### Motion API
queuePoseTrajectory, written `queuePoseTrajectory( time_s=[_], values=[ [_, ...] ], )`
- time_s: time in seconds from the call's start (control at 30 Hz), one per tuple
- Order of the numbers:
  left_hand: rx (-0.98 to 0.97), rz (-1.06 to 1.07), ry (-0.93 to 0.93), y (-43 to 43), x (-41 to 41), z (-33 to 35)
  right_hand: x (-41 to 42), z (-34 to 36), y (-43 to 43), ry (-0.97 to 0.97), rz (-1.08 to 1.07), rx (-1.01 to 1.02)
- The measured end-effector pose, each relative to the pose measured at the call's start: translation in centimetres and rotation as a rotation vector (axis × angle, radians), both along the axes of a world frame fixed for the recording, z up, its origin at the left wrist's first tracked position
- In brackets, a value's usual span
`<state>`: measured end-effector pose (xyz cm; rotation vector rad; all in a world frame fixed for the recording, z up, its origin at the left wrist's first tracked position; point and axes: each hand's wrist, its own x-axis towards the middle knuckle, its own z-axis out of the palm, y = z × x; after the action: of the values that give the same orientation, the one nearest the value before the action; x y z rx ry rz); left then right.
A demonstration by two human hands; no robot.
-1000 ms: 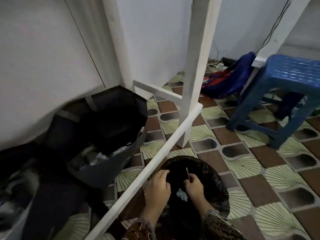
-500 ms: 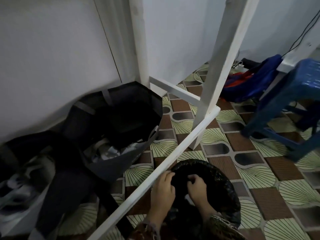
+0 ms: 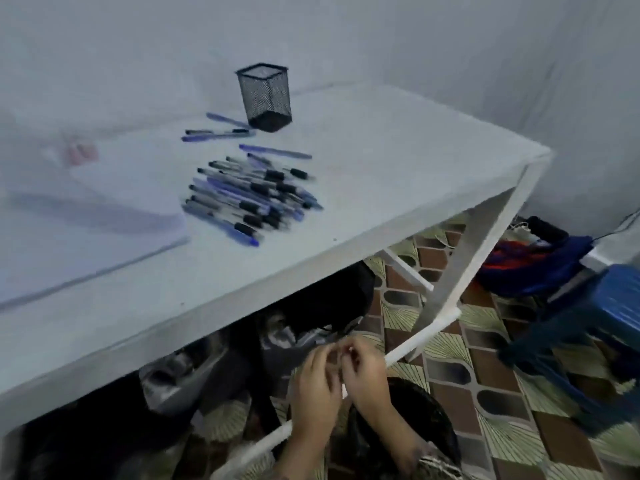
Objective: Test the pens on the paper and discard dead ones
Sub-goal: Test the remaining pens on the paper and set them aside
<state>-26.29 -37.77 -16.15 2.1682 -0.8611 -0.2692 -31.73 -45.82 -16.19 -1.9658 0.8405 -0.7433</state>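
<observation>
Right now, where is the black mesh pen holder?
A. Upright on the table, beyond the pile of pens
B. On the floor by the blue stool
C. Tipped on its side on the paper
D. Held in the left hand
A: the mesh pen holder stands upright on the white table, on the far side of the pile of pens.

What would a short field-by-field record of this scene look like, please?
table: white, holding the stationery
paper: lying at left
pen pile: heaped mid-table, right of the paper
loose pens: a few between pile and holder
mesh holder: upright at the back, no pens visible inside
left hand and right hand: fingertips together below the table edge, above the black bin; blurred, grip unclear
blue stool: on the floor, right
</observation>
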Motion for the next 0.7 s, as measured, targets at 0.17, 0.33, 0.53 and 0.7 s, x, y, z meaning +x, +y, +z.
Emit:
queuePoseTrajectory(
  time_s=[0.17,0.33,0.53,0.7],
  values=[
    [-0.248,0.161,-0.043,4.6,0.4,10.0,1.4,10.3,4.6,-0.106,0.152,-0.023],
    [-0.402,0.297,-0.212,8.6,1.8,18.2,4.7,18.8,7.6,-0.241,0.289,-0.013],
    [-0.394,0.395,-0.334,10.5,8.0,24.3,13.5,24.6,8.5,-0.349,0.327,-0.028],
    [-0.359,0.472,-0.349,9.9,15.7,26.6,20.8,26.9,7.3,-0.304,0.24,-0.008]
  ],
)
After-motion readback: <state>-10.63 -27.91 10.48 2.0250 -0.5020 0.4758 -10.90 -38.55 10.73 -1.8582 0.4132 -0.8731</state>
